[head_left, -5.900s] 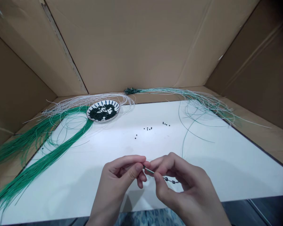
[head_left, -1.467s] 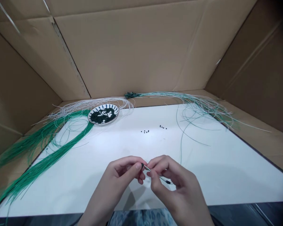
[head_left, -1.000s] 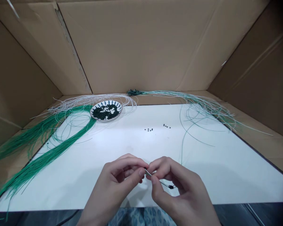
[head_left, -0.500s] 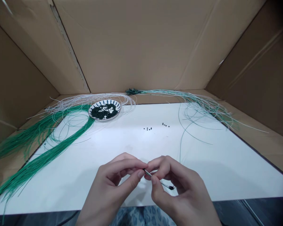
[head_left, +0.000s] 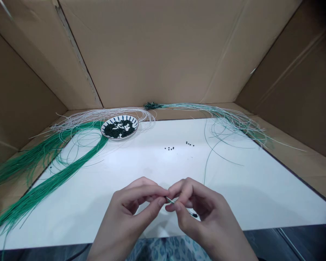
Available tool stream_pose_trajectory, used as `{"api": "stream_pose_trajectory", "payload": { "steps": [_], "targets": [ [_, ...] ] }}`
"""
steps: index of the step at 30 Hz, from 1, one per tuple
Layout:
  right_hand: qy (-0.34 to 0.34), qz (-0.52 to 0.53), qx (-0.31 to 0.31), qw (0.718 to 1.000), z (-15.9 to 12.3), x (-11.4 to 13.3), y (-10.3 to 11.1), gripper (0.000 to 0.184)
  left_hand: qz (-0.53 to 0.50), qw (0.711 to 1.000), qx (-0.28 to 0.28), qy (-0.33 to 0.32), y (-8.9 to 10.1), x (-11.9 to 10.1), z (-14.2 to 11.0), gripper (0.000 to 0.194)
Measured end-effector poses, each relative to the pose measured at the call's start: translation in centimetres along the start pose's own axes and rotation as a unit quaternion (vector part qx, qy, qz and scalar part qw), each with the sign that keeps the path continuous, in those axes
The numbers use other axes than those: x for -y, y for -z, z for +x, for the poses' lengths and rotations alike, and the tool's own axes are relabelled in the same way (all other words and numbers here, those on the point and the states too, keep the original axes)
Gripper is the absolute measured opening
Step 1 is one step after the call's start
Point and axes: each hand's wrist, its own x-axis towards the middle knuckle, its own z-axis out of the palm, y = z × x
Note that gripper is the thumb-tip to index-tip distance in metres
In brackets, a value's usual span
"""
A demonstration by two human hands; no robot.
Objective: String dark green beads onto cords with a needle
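Observation:
My left hand [head_left: 136, 210] pinches one end of a thin pale cord [head_left: 170, 200] between thumb and index finger; its very tip is hidden. Close beside it, my right hand [head_left: 206, 214] is closed on the same cord, thumb against the fingers. A small dark knot or bead cluster [head_left: 194, 215] shows on the cord past my right thumb. The fingertips of both hands nearly touch. Beyond them lie two small groups of black beads [head_left: 169, 148] on the white board [head_left: 141, 159].
A patterned plate [head_left: 135, 129] holds many black beads at the back left. Bundles of green cord [head_left: 57, 183] and white cord [head_left: 78, 117] lie around it. Finished-looking strands [head_left: 222, 112] with dark beaded ends [head_left: 151, 105] stretch along the back right. Cardboard walls [head_left: 157, 54] enclose the board.
My right hand has shifted slightly along the cord, and less of the cord shows between it and the dark cluster. My left hand keeps its pinch almost in place.

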Motion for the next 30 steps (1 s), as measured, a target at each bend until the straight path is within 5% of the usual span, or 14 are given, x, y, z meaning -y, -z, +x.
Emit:
{"api": "stream_pose_trajectory", "payload": {
  "steps": [30],
  "targets": [
    [0.003, 0.028, -0.003, 1.000, -0.13, -0.01, 0.07, 0.018, -0.030, 0.999, 0.027, 0.017, 0.36, 0.60, 0.32, 0.004]
  ]
}}
